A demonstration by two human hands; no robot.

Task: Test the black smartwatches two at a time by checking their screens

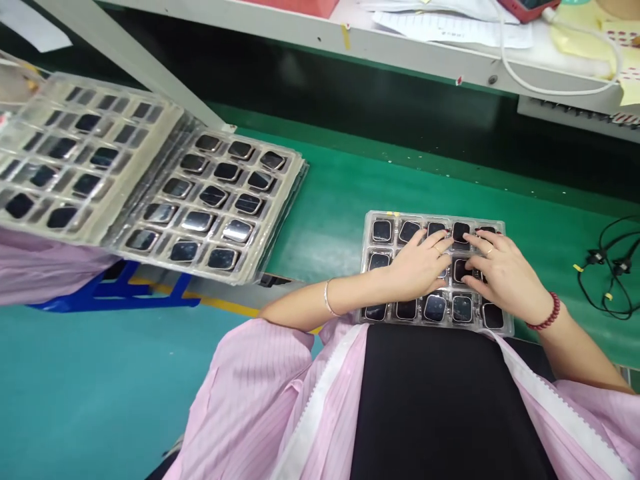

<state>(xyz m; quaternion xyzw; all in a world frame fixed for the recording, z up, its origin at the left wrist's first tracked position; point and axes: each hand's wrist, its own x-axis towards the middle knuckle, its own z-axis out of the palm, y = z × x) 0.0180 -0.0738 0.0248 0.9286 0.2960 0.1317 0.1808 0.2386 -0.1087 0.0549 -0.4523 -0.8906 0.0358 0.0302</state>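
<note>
A green bench mat (325,200) carries a clear tray (500,227) of dark square screens. At 3 o'clock, the left hand (417,267) and right hand (505,273) lie flat on it, fingers spread, gripping nothing. No writing is legible.

A green work surface (350,193) runs across the scene, with a white shelf (425,53) strewn with papers (450,23) above its far edge, a teal floor (75,387) below its near edge, a blue stand (120,290) at its left end, and black cables (613,267) on its right.
</note>
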